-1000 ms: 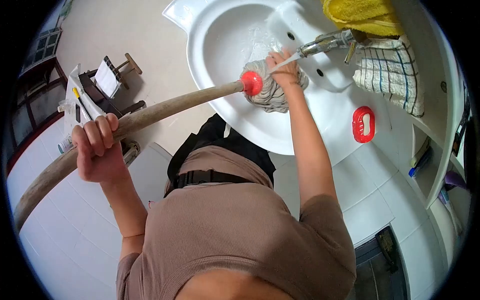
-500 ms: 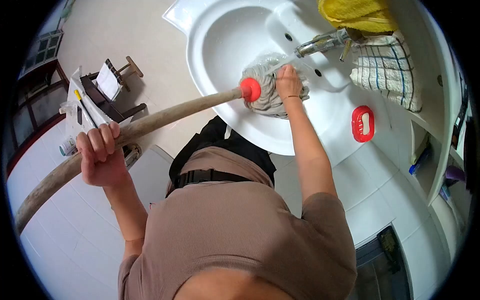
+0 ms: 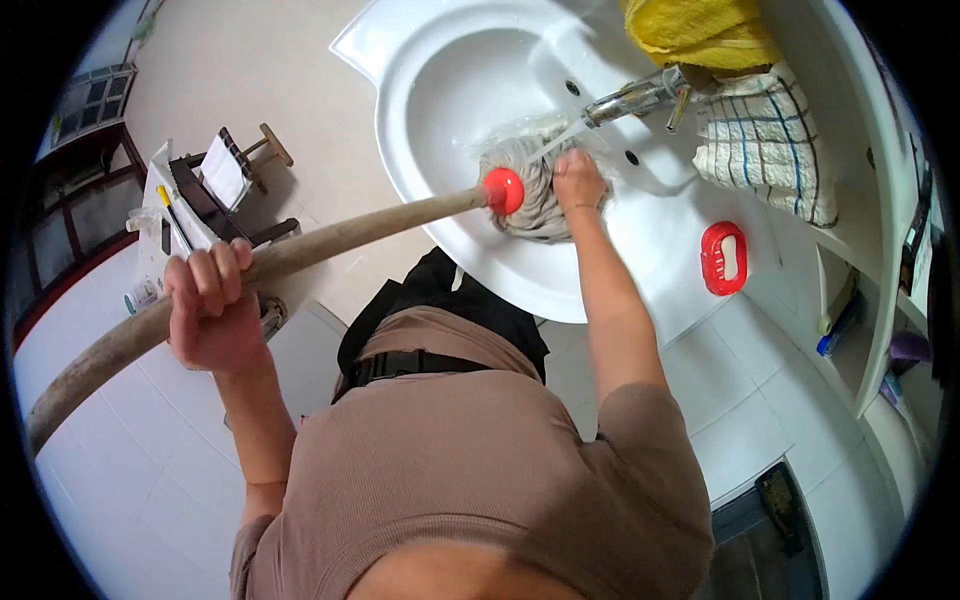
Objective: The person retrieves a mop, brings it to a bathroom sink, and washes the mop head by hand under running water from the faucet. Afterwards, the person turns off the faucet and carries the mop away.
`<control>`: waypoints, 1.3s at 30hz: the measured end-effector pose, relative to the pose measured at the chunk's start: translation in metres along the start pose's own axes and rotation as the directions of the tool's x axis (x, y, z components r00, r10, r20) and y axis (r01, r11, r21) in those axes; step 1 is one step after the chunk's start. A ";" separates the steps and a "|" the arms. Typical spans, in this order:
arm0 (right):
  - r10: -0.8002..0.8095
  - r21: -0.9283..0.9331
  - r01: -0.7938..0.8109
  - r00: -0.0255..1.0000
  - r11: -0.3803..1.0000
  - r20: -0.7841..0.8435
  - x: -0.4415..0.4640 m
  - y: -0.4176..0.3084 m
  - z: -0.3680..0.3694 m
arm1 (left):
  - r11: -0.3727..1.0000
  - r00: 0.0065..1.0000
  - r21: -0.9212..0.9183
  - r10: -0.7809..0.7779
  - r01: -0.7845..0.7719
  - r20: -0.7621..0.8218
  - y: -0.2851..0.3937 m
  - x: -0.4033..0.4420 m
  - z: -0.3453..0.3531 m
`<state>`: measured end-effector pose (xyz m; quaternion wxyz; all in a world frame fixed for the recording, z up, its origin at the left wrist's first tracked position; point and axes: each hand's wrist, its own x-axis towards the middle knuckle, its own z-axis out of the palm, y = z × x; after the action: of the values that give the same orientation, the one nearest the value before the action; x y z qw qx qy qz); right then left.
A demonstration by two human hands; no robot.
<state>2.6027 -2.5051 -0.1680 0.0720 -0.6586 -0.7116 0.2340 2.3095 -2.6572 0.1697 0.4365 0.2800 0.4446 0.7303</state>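
My left hand [image 3: 212, 308] is wrapped round the wooden handle [image 3: 370, 228] of a mop. The handle runs to a red socket [image 3: 503, 191] over the white sink. Wet grey mop strands [image 3: 540, 212] lie bunched in the sink [image 3: 440, 100]. On the right side of the strands, my right hand [image 3: 578, 180] is closed, its fingers curled into them. Water runs from the metal faucet [image 3: 640, 98] onto the mop head, close to my right hand.
A red soap dish [image 3: 723, 258] sits on the counter at the right. Behind the faucet are a yellow towel [image 3: 700, 32] and a checked towel [image 3: 765, 145]. Shelves [image 3: 870, 300] line the right edge. A wooden stool [image 3: 262, 160] stands at the upper left.
My right hand has gone from spread fingers on the strands to a closed grip, and sits slightly lower. My left hand has shifted slightly right with the handle.
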 end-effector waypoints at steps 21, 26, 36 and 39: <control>-0.095 0.514 0.361 0.877 0.779 -0.471 -0.050 -0.049 -0.185 | 0.962 0.896 -0.223 0.043 -0.156 -0.442 0.055 0.056 0.010; -0.362 0.073 0.606 0.563 0.792 -0.743 -0.035 -0.074 -0.214 | 0.954 0.966 -0.231 0.140 -0.190 -0.218 0.090 0.042 0.044; -0.559 -0.203 0.599 0.499 0.775 -0.662 -0.020 -0.059 -0.183 | 0.934 0.945 -0.152 0.326 -0.322 -0.001 0.160 0.018 0.049; -0.550 -0.193 0.602 0.490 0.775 -0.677 -0.020 -0.056 -0.173 | 0.919 0.919 -0.062 0.392 -0.390 0.034 0.173 0.011 0.056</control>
<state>2.6255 -2.4848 0.0129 0.4325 -0.4167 -0.7982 -0.0472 2.2816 -2.6638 0.3498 0.2993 0.3681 0.3497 0.8078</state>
